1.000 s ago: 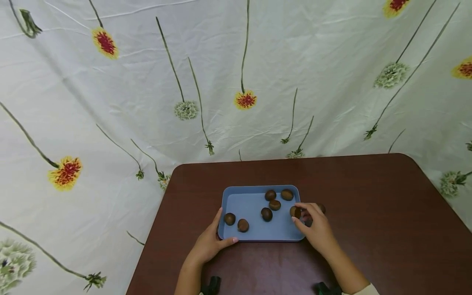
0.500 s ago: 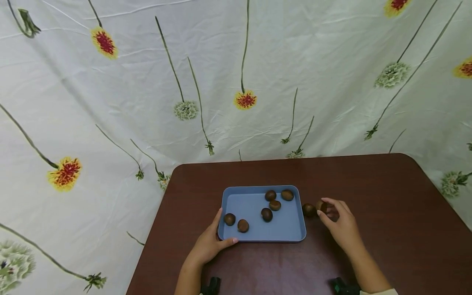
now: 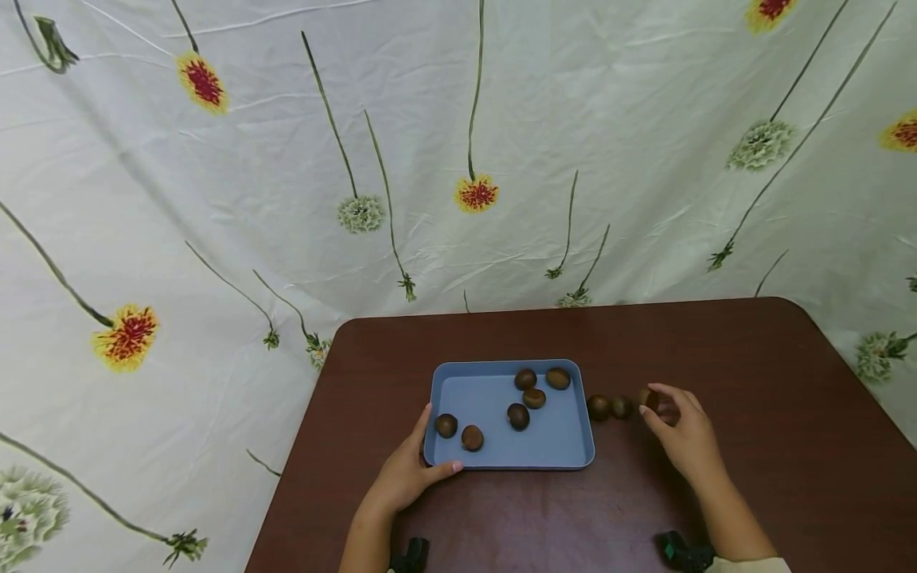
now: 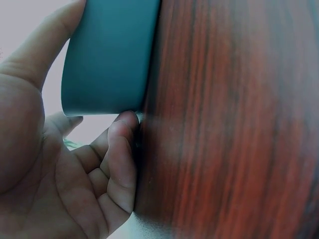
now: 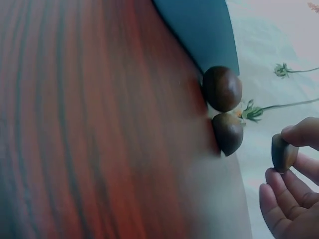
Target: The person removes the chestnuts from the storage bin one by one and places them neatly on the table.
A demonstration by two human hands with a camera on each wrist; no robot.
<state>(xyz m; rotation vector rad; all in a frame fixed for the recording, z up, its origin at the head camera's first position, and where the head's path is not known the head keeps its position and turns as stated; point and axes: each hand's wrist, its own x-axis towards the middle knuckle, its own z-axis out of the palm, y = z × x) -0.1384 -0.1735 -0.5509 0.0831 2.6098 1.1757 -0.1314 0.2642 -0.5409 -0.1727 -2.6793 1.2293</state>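
Observation:
My left hand (image 3: 407, 475) grips the near-left corner of a blue rectangular tray (image 3: 494, 458), thumb at its front rim. In the left wrist view some fingers (image 4: 122, 162) are curled against the tray's (image 4: 109, 59) lower edge. Several brown chestnuts (image 3: 519, 416) lie scattered in the tray. Right of it, two chestnuts (image 3: 598, 407) (image 5: 223, 88) sit side by side on the table, the left one close to the tray's edge. My right hand (image 3: 688, 434) pinches another chestnut (image 5: 284, 153) between thumb and fingertips, just right of that pair. Whether it touches the table is unclear.
The brown wooden table (image 3: 752, 358) extends well beyond the tray on the right. Behind its far edge hangs a white cloth (image 3: 430, 143) printed with flowers. Dark devices (image 3: 688, 553) are worn at both wrists.
My right hand has moved right, carrying the pinched chestnut from the tray's right edge past the two chestnuts on the table. The left hand and tray stay in place.

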